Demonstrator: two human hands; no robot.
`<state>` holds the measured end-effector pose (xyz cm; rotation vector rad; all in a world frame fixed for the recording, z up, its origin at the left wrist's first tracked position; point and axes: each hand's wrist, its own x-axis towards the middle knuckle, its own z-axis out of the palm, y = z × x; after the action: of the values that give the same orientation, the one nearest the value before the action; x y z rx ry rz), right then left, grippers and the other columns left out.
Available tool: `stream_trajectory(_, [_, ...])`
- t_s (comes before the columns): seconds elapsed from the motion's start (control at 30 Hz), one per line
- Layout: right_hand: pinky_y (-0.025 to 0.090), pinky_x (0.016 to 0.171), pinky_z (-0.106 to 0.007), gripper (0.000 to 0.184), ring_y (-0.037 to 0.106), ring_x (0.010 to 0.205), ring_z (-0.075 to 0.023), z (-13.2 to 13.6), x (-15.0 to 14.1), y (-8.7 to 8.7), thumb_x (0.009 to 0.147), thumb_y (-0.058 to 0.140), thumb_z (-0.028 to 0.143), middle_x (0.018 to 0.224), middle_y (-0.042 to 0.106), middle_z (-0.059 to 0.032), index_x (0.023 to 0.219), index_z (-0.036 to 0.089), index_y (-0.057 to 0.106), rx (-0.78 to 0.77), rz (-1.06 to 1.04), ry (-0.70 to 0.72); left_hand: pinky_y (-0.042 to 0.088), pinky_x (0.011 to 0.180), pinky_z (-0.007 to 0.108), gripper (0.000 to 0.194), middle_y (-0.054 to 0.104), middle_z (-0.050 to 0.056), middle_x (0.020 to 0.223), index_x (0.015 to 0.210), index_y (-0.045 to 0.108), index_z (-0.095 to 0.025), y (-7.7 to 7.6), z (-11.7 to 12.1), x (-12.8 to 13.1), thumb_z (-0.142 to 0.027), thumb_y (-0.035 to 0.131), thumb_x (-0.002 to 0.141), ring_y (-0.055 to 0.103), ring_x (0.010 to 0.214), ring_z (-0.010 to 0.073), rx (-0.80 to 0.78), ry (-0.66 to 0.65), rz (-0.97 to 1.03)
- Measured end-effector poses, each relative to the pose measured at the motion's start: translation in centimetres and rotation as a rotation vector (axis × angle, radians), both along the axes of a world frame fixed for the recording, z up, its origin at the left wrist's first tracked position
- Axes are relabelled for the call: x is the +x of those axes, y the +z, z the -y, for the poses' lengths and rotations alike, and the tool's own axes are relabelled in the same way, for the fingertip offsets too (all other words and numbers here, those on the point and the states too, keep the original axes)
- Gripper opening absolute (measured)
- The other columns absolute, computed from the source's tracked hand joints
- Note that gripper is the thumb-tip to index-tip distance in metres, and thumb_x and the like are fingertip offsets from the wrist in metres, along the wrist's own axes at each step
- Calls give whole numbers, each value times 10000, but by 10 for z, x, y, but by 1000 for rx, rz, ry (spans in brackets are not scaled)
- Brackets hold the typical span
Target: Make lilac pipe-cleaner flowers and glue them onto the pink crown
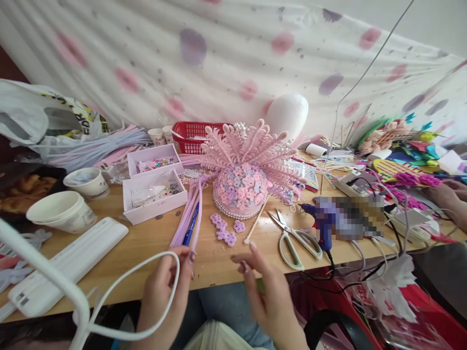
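My left hand (166, 287) is at the table's front edge, fingers pressed together by the lower ends of purple chenille stems (178, 223) and a blue pen (191, 224). Whatever lies between those fingertips is too small or hidden to make out. To its right, my right hand (272, 289) is held with fingers apart and nothing in them. Beyond both hands stands a domed headdress (239, 187), covered in pink, lilac and blue loops under pink feathery plumes. Small purple chenille flowers (222, 228) lie before it. A thin stick (257, 221) points towards my right hand.
Scissors (290, 238) and a blue glue gun (321, 221) with its cord lie on the right. White bead boxes (155, 199), paper cups (60, 214) and a white bar (69, 265) are left. A white looped tube (82, 311) crosses the left foreground. Another person's hand (447, 197) shows far right.
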<state>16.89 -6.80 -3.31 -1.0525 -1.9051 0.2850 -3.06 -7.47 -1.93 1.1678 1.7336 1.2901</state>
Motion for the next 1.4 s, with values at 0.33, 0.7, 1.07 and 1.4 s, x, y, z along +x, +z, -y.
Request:
stream_trajectory(0.33, [598, 782, -346, 361, 719, 943, -237, -20, -21, -3, 987, 459, 74, 1058, 754, -100, 1287, 223, 594, -29, 21, 56, 465, 523, 246, 408, 686, 29, 686, 732, 642, -218, -6, 21, 17, -510, 473, 962, 597, 548, 157, -51, -282, 47])
stream_trajectory(0.7, [589, 873, -317, 398, 705, 1086, -222, 18, 6, 11, 909, 473, 25, 1166, 723, -121, 1225, 223, 610, 66, 61, -69, 544, 792, 385, 240, 713, 173, 1005, 1093, 597, -109, -19, -48, 6, -237, 449, 954, 707, 943, 308, -30, -12, -927])
stream_trajectory(1.07, [600, 911, -400, 461, 690, 1085, -246, 16, -4, 15, 858, 450, -10, 1149, 745, -112, 1231, 205, 616, 53, 141, 29, 552, 813, 406, 162, 702, 128, 889, 793, 590, -214, -3, -40, -9, -249, 480, 906, 694, 901, 307, 71, -143, -930])
stream_trajectory(1.4, [448, 1049, -581, 456, 583, 1247, -315, 20, -11, 22, 851, 521, 36, 1232, 726, -95, 1251, 228, 624, 100, 178, 33, 568, 938, 323, 411, 740, 55, 1251, 1200, 704, -309, 25, 8, -5, -228, 391, 947, 705, 1115, 231, 96, -706, -328])
